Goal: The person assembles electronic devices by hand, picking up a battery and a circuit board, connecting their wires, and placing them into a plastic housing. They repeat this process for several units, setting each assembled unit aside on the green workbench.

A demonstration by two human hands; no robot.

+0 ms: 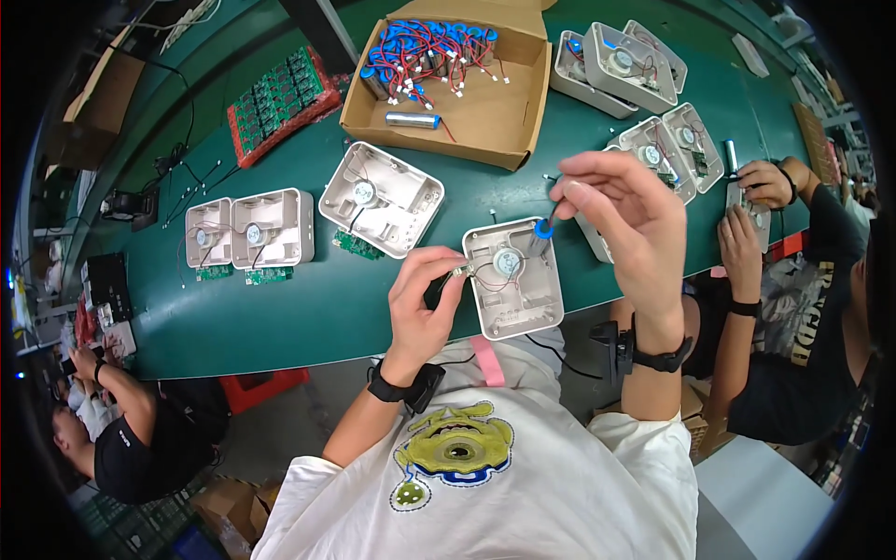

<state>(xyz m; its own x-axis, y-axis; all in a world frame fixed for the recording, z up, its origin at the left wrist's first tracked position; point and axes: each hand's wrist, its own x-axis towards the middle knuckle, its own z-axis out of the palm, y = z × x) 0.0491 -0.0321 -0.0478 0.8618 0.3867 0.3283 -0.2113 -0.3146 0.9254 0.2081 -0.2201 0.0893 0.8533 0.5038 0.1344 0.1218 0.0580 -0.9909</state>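
- The left hand (pixel 422 301) pinches the left edge of an open white plastic casing (pixel 514 277) at the green bench's (pixel 308 308) near edge.
- The right hand (pixel 623 217) holds a blue-capped cylindrical battery (pixel 541 231) above that casing.

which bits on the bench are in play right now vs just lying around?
In play:
- left hand, pinching a small part at the housing's edge
- right hand, holding a blue-capped cell
- open white housing

Lying about:
- cardboard box of wired cells
- tray of green circuit boards
- other open housings
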